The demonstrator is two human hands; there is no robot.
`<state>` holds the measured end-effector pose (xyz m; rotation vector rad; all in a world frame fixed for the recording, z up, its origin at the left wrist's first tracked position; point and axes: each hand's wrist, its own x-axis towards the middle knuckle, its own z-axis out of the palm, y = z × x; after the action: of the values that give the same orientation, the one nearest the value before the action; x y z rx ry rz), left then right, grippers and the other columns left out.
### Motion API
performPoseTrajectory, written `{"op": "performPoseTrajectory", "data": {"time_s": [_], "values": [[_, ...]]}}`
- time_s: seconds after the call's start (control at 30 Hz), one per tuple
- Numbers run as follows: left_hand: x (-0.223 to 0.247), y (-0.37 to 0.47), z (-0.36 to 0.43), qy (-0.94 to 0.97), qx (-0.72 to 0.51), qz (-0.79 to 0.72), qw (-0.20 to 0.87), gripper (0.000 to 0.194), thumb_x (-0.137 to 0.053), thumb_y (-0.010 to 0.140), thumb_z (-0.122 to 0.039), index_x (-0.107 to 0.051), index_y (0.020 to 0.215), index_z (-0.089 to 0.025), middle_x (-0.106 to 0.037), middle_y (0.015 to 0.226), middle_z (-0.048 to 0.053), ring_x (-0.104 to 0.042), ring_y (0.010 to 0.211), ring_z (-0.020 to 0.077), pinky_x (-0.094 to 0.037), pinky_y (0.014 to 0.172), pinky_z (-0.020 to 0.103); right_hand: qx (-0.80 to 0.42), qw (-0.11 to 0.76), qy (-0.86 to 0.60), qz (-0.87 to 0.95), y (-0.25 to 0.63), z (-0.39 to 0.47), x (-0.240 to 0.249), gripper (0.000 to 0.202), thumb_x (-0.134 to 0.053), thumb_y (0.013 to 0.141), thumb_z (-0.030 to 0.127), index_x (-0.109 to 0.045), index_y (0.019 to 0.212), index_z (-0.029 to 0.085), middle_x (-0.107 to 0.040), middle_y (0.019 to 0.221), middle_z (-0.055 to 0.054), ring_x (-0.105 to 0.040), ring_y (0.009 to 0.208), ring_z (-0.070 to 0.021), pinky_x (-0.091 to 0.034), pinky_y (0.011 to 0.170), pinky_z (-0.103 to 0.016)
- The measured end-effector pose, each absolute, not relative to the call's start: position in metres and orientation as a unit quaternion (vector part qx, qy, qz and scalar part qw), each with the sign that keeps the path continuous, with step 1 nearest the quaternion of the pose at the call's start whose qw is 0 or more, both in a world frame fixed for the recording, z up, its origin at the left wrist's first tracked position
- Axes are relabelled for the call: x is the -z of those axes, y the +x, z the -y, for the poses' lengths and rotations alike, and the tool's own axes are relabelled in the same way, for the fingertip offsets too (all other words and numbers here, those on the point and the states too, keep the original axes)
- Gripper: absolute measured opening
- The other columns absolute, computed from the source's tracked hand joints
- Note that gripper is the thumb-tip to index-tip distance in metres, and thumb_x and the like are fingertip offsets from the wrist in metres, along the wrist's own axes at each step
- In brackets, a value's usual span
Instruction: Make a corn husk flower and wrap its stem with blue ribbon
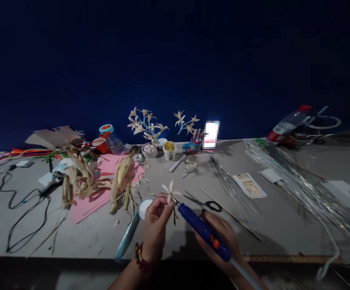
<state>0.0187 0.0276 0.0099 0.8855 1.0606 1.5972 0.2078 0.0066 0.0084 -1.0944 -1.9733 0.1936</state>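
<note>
A small pale flower of husk-like petals (170,187) stands upright in the fingertips of my left hand (158,211), which is closed round its base. My right hand (220,233) grips a blue hot glue gun (200,225) with an orange switch; a pale glue stick runs out of its back end. The gun's metal tip is at the flower's base, beside my left fingertips; whether it touches cannot be made out. Black-handled scissors (213,206) lie just beyond the gun. A roll of light-blue ribbon (128,235) lies left of my left wrist.
Dried corn husks (81,177) lie over pink paper (92,205) at the left, with black cables (10,223) beyond. Finished-looking flower sprays (145,121), cups and a lit phone (211,135) stand along the back. A thin stick (232,215) and silvery strips (307,189) lie at the right.
</note>
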Motion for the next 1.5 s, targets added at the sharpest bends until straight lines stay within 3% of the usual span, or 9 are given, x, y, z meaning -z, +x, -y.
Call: {"op": "performPoseTrajectory", "data": {"time_s": [0.43, 0.93, 1.03, 1.17, 1.5], "values": [[-0.01, 0.019, -0.026, 0.353, -0.657, -0.421, 0.517, 0.013, -0.078, 0.083, -0.028, -0.07, 0.078, -0.018, -0.06, 0.086, 0.001, -0.056, 0.083, 0.0139, -0.047, 0.076, 0.021, -0.044, 0.433, -0.428, 0.792, 0.21, -0.006, -0.006, 0.023, -0.058, 0.091, 0.029, -0.057, 0.113, 0.022, -0.075, 0.089, -0.008, -0.074, 0.075, -0.0236, -0.061, 0.067, -0.031], [-0.012, 0.019, -0.024, 0.34, -0.659, -0.431, 0.514, 0.019, -0.081, 0.079, -0.033, -0.07, 0.075, -0.017, -0.062, 0.085, 0.002, -0.057, 0.084, 0.0152, -0.048, 0.078, 0.023, -0.087, 0.415, -0.435, 0.794, 0.207, -0.004, -0.012, 0.014, -0.058, 0.088, 0.026, -0.057, 0.102, 0.023, -0.071, 0.082, -0.005, -0.071, 0.072, -0.0219, -0.056, 0.066, -0.029], [-0.011, 0.018, -0.023, 0.33, -0.658, -0.436, 0.518, 0.021, -0.083, 0.077, -0.033, -0.07, 0.075, -0.017, -0.063, 0.084, 0.002, -0.058, 0.084, 0.0153, -0.048, 0.08, 0.023, -0.115, 0.401, -0.443, 0.794, 0.204, -0.006, -0.01, 0.005, -0.055, 0.088, 0.026, -0.055, 0.092, 0.023, -0.068, 0.077, -0.004, -0.068, 0.068, -0.0202, -0.053, 0.062, -0.028], [-0.006, 0.016, -0.022, 0.312, -0.657, -0.45, 0.518, 0.022, -0.084, 0.076, -0.034, -0.07, 0.077, -0.018, -0.064, 0.083, 0.001, -0.058, 0.084, 0.0149, -0.048, 0.08, 0.022, -0.093, 0.433, -0.422, 0.791, 0.201, -0.008, -0.01, 0.008, -0.05, 0.088, 0.031, -0.052, 0.087, 0.024, -0.064, 0.069, -0.001, -0.063, 0.058, -0.0179, -0.047, 0.055, -0.026], [0.005, 0.003, -0.03, 0.226, -0.667, -0.503, 0.501, 0.032, -0.09, 0.062, -0.038, -0.071, 0.077, -0.017, -0.071, 0.083, 0.0, -0.064, 0.086, 0.0141, -0.049, 0.084, 0.023, -0.092, 0.378, -0.494, 0.777, 0.242, -0.011, -0.002, 0.013, -0.056, 0.087, 0.026, -0.061, 0.098, 0.022, -0.073, 0.087, -0.007, -0.071, 0.074, -0.0221, -0.055, 0.066, -0.029]]}}
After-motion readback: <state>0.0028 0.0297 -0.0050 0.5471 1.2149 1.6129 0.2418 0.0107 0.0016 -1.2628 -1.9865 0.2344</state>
